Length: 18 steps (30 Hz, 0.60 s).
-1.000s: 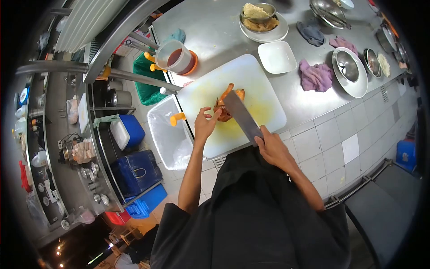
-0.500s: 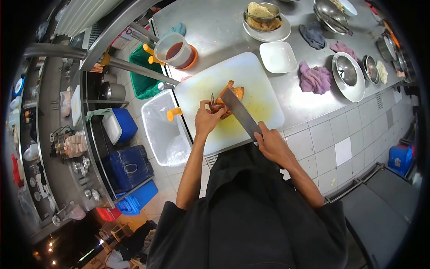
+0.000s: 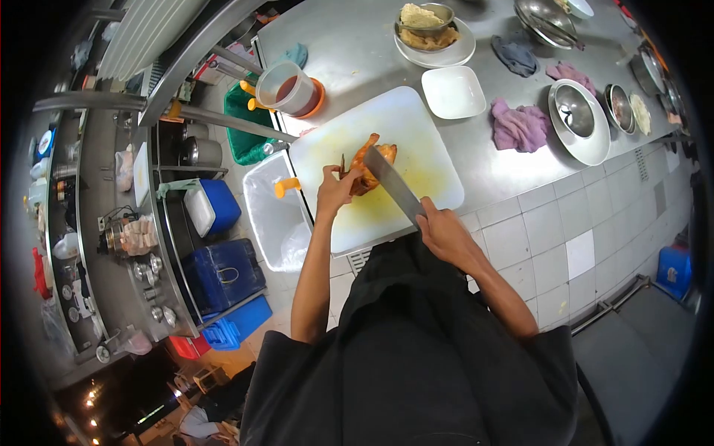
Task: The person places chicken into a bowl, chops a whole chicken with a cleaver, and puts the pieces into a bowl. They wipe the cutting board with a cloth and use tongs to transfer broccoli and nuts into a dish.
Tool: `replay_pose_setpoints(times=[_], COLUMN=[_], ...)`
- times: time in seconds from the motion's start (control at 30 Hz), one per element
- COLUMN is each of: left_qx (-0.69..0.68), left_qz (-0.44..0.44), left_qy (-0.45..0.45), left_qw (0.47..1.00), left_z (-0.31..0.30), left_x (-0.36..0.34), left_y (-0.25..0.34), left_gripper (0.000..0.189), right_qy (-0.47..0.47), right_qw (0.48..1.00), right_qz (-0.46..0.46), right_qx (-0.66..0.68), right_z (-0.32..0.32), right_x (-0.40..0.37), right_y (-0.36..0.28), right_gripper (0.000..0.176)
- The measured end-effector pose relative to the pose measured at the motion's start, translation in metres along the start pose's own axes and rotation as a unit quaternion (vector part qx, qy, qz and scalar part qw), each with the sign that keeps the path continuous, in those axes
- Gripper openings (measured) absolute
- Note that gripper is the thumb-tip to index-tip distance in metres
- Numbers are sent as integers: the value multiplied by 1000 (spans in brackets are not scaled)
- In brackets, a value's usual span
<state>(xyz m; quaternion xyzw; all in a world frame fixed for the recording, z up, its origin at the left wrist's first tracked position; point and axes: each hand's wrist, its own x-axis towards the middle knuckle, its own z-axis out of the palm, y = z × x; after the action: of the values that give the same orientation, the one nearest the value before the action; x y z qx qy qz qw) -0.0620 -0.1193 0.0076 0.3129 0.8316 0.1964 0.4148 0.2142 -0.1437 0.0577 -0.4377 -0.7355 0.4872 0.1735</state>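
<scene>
A browned piece of cooked poultry (image 3: pixel 364 181) lies on the white cutting board (image 3: pixel 416 134), which has yellowish stains. My left hand (image 3: pixel 336 189) is closed at the near left side of the meat, fingers pinching a small dark piece at its edge. In my right hand (image 3: pixel 443 229) is the handle of a cleaver (image 3: pixel 396 186). The blade slants up and left, its far end over the right part of the meat; whether it touches cannot be made out.
Behind the board stand a tub of reddish liquid (image 3: pixel 295 95), a square white dish (image 3: pixel 454 93) and a plate with stacked bowls (image 3: pixel 466 48). A purple cloth (image 3: pixel 518 126) lies to the right. A lined bin (image 3: pixel 277 223) adjoins the board's left edge. Another person (image 3: pixel 199 422) is at bottom left.
My left hand has shifted slightly left along with the small dark piece. The cleaver still lies over the meat, held in my right hand. The whole view has shifted slightly.
</scene>
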Motion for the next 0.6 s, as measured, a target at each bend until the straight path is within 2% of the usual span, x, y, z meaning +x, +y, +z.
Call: replay_pose_setpoints(times=[0.03, 0.07, 0.13, 0.33, 0.6], left_qx=[-55, -51, -148, -180, -258], left_qz=[12, 14, 17, 39, 32], left_qy=[-1, -1, -28, -52, -49], left_qw=[998, 999, 988, 981, 964], left_z=[0, 0, 2, 5, 5], left_x=[0, 1, 0, 7, -2], left_y=[-5, -10, -16, -32, -39], left_gripper=[69, 69, 66, 67, 67], right_qy=[3, 6, -40, -31, -48], right_qw=[999, 999, 999, 997, 995], right_qz=[-30, -29, -29, -75, -72], right_qx=[-19, -15, 4, -2, -48], right_z=[1, 2, 4, 26, 43], right_x=[1, 2, 5, 12, 25], right_y=[1, 2, 4, 19, 14], right_gripper=[21, 21, 22, 19, 19])
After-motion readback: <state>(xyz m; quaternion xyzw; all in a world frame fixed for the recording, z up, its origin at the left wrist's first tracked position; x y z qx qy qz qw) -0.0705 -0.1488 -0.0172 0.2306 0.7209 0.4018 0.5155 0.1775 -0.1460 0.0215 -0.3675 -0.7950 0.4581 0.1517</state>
